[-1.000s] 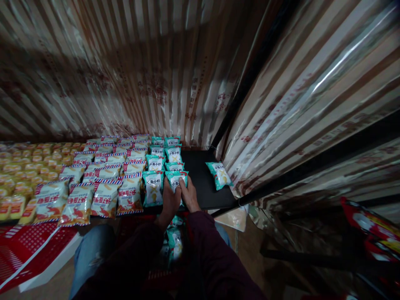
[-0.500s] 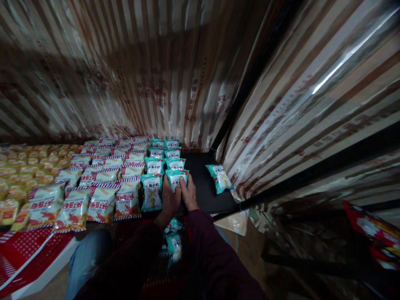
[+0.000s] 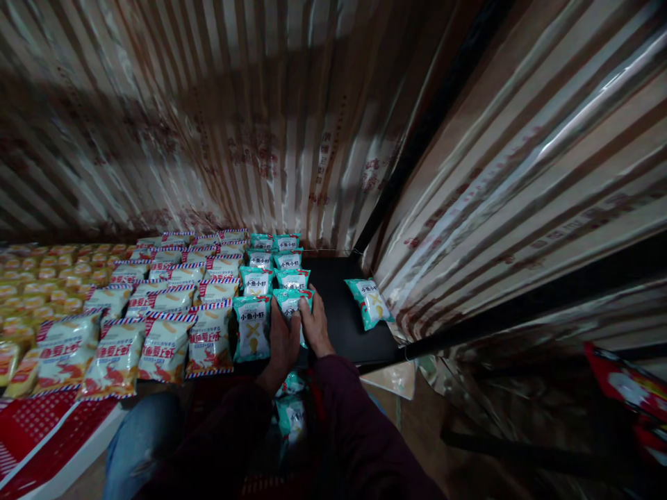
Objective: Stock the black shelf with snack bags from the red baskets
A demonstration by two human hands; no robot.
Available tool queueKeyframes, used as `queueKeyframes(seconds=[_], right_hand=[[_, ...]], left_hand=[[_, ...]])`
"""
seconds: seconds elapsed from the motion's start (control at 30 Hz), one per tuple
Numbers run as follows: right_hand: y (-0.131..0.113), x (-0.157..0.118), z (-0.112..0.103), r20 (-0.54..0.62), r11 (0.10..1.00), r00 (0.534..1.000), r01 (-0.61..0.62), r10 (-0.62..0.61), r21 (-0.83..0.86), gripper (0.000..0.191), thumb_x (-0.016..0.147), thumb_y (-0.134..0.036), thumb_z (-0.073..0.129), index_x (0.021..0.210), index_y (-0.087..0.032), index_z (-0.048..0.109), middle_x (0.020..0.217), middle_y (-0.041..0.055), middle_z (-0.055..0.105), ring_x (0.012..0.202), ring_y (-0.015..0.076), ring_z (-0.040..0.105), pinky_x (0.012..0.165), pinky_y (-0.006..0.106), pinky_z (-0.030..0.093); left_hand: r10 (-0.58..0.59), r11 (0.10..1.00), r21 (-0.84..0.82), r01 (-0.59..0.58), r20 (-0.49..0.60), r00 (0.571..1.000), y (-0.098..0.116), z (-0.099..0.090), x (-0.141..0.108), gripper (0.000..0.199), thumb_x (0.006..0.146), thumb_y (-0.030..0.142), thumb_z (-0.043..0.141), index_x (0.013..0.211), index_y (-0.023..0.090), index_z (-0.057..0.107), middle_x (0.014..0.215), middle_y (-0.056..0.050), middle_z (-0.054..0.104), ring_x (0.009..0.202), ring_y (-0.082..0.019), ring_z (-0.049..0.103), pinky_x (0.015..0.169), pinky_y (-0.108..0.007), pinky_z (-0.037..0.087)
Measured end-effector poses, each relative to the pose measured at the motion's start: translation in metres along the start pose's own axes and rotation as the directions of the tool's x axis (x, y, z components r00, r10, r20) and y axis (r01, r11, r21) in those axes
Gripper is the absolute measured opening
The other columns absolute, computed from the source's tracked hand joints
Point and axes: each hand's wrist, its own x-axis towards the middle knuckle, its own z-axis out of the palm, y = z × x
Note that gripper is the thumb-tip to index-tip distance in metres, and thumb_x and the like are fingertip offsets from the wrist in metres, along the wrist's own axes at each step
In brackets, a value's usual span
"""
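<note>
Between my two hands is a teal-and-white snack bag point(image 3: 292, 303) at the front of the second teal column on a black shelf point(image 3: 341, 326). My left hand point(image 3: 284, 342) presses its left side, and my right hand point(image 3: 315, 325) grips the right side with fingers over its top edge. Just left stands another teal snack bag point(image 3: 253, 330), its front fully visible. Behind it, more teal bags point(image 3: 292, 280) line up in two columns toward the back. Alone on the right side lies a single teal bag point(image 3: 369, 303), tilted. My hands hide the lower part of the held bag.
White-and-orange snack bags point(image 3: 211, 340) with striped edges fill the shelf to the left, then small yellow packs point(image 3: 42, 288). Below are a red basket point(image 3: 36, 430) and teal bags point(image 3: 292, 417) under my arms. A black post point(image 3: 385, 201) and plastic-covered walls enclose the shelf.
Both hands still hold the teal bag, which now sits slightly lower and more in line with its neighbour on the left. The view has shifted slightly.
</note>
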Motion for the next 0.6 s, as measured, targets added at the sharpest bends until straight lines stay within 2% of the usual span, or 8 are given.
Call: queueKeyframes(seconds=[0.13,0.33,0.43,0.6], right_hand=[[0.004,0.008,-0.003,0.026,0.994,0.999,-0.046,0.043,0.095,0.065,0.087,-0.057,0.041,0.138,-0.016,0.044,0.143,0.0121,0.046,0.132,0.025,0.042,0.11,0.042,0.03],[0.011,0.022,0.002,0.1,0.961,0.992,-0.1,0.077,0.257,0.064,0.086,-0.059,0.046,0.14,-0.024,0.043,0.136,0.0049,0.055,0.122,0.0229,0.052,0.104,0.037,0.038],[0.01,0.023,0.007,0.119,0.959,0.991,-0.088,0.058,0.269,0.063,0.087,-0.059,0.046,0.138,-0.024,0.045,0.134,0.0048,0.057,0.121,0.0234,0.053,0.104,0.037,0.039],[0.008,0.019,0.006,0.085,0.961,0.995,-0.081,0.061,0.264,0.063,0.087,-0.06,0.044,0.137,-0.022,0.046,0.132,0.0063,0.058,0.121,0.0238,0.053,0.103,0.038,0.04]], left_hand=[[0.016,1.0,0.01,-0.015,-0.021,1.0,-0.002,0.001,0.001,0.071,0.086,0.041,0.047,0.142,0.002,0.027,0.148,-0.025,0.034,0.138,-0.031,0.033,0.114,-0.045,0.026],[0.04,0.998,0.049,-0.036,-0.063,0.997,-0.006,0.006,0.002,0.068,0.086,0.038,0.046,0.14,0.001,0.031,0.14,-0.026,0.045,0.132,-0.029,0.044,0.11,-0.043,0.035],[0.061,0.996,0.066,-0.056,-0.076,0.995,-0.008,0.008,0.003,0.066,0.086,0.038,0.047,0.139,0.001,0.033,0.14,-0.025,0.046,0.13,-0.028,0.046,0.109,-0.043,0.037],[0.073,0.992,0.107,-0.063,-0.093,0.993,-0.012,0.01,0.005,0.07,0.085,0.04,0.047,0.139,-0.002,0.032,0.141,-0.027,0.043,0.132,-0.031,0.043,0.108,-0.044,0.037]])
